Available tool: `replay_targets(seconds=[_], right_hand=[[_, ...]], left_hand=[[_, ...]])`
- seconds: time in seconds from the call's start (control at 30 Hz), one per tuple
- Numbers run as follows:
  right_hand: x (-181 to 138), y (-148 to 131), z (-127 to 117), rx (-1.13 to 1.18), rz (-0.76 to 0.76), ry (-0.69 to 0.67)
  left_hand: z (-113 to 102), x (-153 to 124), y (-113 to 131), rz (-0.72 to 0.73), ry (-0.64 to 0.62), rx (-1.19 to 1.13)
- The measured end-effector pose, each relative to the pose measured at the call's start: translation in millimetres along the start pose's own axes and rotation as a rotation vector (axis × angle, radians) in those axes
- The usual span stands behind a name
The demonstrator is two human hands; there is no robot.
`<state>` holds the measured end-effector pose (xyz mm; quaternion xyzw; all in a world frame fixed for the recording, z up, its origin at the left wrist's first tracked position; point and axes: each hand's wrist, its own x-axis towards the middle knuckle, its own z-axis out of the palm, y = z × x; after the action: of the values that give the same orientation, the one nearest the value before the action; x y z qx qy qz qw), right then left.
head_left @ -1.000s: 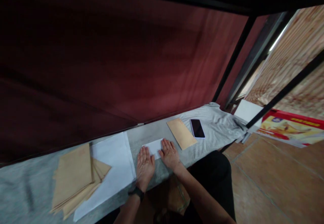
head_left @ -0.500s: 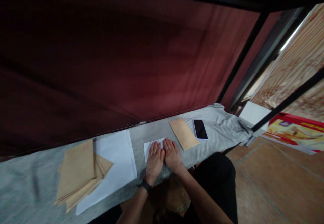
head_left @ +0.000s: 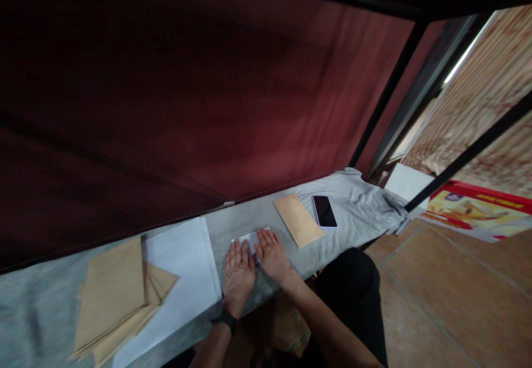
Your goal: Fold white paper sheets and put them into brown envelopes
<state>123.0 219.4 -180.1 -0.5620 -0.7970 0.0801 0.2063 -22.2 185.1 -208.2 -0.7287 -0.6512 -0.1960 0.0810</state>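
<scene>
A small piece of folded white paper (head_left: 251,239) lies on the grey cloth, partly covered by both my hands. My left hand (head_left: 239,272) rests flat over its left end, fingers stretched out and holding nothing. On its right end lies my right hand (head_left: 272,256), also flat with the fingers extended. Just right of it is a single brown envelope (head_left: 298,219). Left of my hands, a stack of larger white sheets (head_left: 187,268) is partly under a pile of brown envelopes (head_left: 116,279).
A phone (head_left: 325,211) with a dark screen lies right of the single envelope. The grey cloth (head_left: 353,202) is wrinkled at the right end. A dark red panel (head_left: 233,107) stands behind, black bars cross at right, and a red and yellow box (head_left: 477,210) sits on the tiled floor.
My hands have moved apart along the paper, the left one sliding left and nearer to me. Less of the white paper shows now. The whole view has shifted slightly.
</scene>
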Motion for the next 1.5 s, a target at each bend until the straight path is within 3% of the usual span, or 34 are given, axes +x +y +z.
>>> replay_targets(seconds=[0.13, 0.4, 0.6, 0.7, 0.9, 1.07, 1.23, 1.4, 1.5], right_hand=[[-2, -4, 5, -0.007, -0.098, -0.043], [-2, 16, 2, -0.065, -0.006, 0.012], [-1, 25, 1, -0.079, 0.01, 0.009], [-1, 25, 2, -0.08, 0.009, -0.007], [-1, 26, 0, -0.112, -0.024, -0.071], [-2, 25, 3, -0.105, 0.004, -0.051], [-2, 27, 6, -0.084, 0.017, -0.018], [0, 16, 6, -0.057, 0.074, 0.032], [-6, 1, 8, -0.008, -0.025, 0.011]], left_hand=[[-6, 0, 2, 0.038, -0.032, 0.024], [-4, -5, 3, -0.086, 0.031, -0.027], [-11, -10, 3, -0.103, 0.035, 0.002], [-11, -3, 7, -0.026, 0.004, 0.017], [3, 28, 22, 0.176, -0.172, -0.048], [8, 38, 11, 0.087, -0.204, -0.027], [2, 23, -8, 0.011, -0.126, -0.004], [-2, 15, -11, -0.034, -0.104, -0.004], [-2, 16, -10, -0.039, -0.128, -0.023]])
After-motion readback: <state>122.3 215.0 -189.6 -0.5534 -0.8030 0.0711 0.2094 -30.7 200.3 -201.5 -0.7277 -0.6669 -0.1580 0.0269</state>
